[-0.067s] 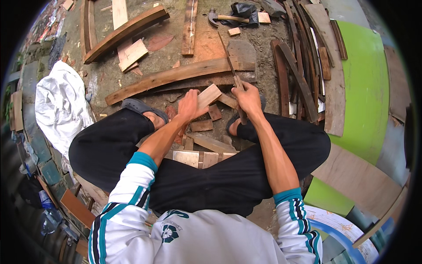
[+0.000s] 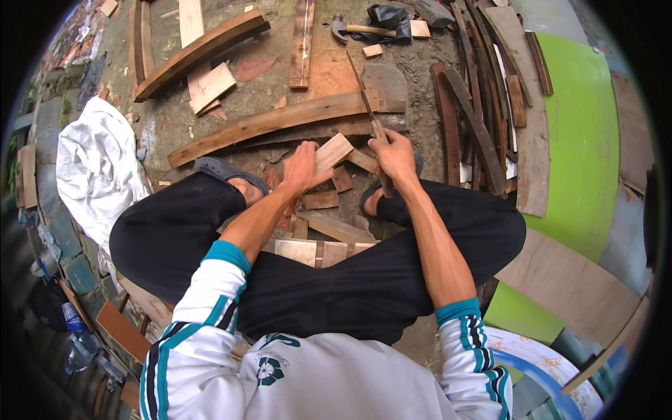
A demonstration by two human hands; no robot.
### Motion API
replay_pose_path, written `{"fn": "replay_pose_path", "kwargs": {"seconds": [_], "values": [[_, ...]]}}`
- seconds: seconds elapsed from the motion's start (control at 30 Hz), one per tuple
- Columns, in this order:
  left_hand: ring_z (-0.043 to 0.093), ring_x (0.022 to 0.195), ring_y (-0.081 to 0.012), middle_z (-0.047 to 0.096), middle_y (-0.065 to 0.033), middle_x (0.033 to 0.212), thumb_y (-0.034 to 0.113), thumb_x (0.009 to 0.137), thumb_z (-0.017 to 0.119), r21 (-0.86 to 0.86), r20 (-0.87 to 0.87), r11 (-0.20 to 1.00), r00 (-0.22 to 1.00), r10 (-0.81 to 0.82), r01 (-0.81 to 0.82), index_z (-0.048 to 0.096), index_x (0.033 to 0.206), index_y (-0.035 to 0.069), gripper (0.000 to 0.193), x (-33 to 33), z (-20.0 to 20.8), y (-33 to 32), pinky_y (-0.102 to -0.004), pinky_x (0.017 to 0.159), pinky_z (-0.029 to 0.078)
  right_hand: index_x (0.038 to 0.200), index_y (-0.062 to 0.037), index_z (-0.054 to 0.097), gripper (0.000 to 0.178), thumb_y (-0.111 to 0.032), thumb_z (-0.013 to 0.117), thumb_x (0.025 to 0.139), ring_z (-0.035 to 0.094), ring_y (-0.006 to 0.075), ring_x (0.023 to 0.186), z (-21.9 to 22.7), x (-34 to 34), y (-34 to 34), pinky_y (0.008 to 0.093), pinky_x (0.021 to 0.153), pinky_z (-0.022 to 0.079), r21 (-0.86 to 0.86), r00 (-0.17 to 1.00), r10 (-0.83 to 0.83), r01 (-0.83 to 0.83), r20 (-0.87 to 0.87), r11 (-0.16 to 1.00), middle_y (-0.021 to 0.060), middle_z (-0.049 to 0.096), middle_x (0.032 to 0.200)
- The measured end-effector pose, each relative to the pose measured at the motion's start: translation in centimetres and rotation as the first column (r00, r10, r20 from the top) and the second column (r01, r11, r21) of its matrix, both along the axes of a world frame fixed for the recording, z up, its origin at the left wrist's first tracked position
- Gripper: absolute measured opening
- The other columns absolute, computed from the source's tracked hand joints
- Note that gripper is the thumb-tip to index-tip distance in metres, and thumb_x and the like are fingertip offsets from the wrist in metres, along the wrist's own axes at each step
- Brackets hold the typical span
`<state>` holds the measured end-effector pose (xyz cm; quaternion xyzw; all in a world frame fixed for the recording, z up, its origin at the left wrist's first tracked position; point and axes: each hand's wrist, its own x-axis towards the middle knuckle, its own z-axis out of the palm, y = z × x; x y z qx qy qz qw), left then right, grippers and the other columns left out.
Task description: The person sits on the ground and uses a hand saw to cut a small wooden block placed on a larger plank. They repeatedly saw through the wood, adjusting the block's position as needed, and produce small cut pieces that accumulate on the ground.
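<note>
My left hand (image 2: pixel 302 168) grips a short pale wood block (image 2: pixel 332 152) just above my knees. My right hand (image 2: pixel 393 155) is closed around the wooden handle of a long-bladed knife (image 2: pixel 365 98), whose blade points up and away over a long curved plank (image 2: pixel 280 120). The two hands are close together, the block's right end near the knife handle. Small wood offcuts (image 2: pixel 329 199) lie on the ground between my sandalled feet.
A hammer (image 2: pixel 357 29) lies at the top by a black bag. Several planks and slats are scattered on the dirt, with a stack (image 2: pixel 483 119) at right. A white sack (image 2: pixel 94 164) is at left, a green board (image 2: pixel 584 140) at right.
</note>
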<state>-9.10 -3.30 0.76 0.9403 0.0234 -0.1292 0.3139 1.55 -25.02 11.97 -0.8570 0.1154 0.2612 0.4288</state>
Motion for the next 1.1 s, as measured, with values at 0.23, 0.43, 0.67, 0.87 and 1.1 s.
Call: {"fn": "replay_pose_path", "kwargs": {"seconds": [0.23,0.43,0.67,0.87,1.1], "values": [[0.059,0.113,-0.0352,0.055,-0.016,0.116,0.05,0.07,0.081,-0.009,-0.076,0.985,0.982,0.17,-0.171,0.047,0.123,0.002,0.079,-0.1,0.9,-1.7,-0.0492,0.088,0.051,0.131,0.0003,0.065,0.055,-0.029,0.069,0.085,0.072,0.0313,0.089,2.2,-0.1,1.0,0.0392,0.082,0.054,-0.108,0.993,0.067,-0.055,0.102,0.993,0.0243,0.074,0.102],[0.058,0.115,-0.0377,0.055,-0.019,0.12,0.052,0.073,0.082,-0.036,-0.148,0.889,0.882,0.447,-0.456,0.044,0.125,0.0,0.082,3.2,1.7,-4.0,-0.051,0.089,0.05,0.13,0.0006,0.065,0.054,-0.027,0.067,0.084,0.07,0.0427,0.104,7.9,0.0,3.2,0.0443,0.093,0.053,-0.035,0.991,0.071,-0.067,0.117,0.997,0.0298,0.071,0.109],[0.058,0.114,-0.0411,0.056,-0.023,0.12,0.057,0.078,0.079,0.054,-0.169,0.805,0.79,0.59,-0.59,0.042,0.125,-0.005,0.087,8.6,0.6,-3.3,-0.051,0.091,0.05,0.133,0.0014,0.062,0.058,-0.028,0.067,0.084,0.069,0.0439,0.104,8.1,0.0,3.8,0.0443,0.094,0.052,-0.034,0.987,0.084,-0.081,0.138,0.996,0.0304,0.071,0.108],[0.057,0.11,-0.036,0.057,-0.0178,0.117,0.054,0.085,0.074,-0.028,-0.186,0.873,0.861,0.474,-0.487,0.054,0.12,-0.002,0.069,5.8,2.3,-1.6,-0.0471,0.093,0.044,0.133,0.0017,0.062,0.058,-0.028,0.067,0.083,0.068,0.0439,0.107,6.1,-0.1,2.1,0.0451,0.095,0.052,-0.095,0.995,0.066,-0.058,0.077,0.994,0.0306,0.07,0.111],[0.031,0.14,-0.0352,0.037,-0.0179,0.143,0.045,0.075,0.084,0.444,0.233,0.876,0.968,0.091,-0.19,0.028,0.15,0.006,0.101,4.7,2.6,5.4,-0.0512,0.116,0.021,0.128,0.0012,0.066,0.051,-0.025,0.066,0.085,0.069,0.0311,0.079,6.2,-0.8,2.3,0.0406,0.074,0.053,-0.107,0.995,0.067,-0.059,0.07,0.992,0.0221,0.072,0.09]]}}
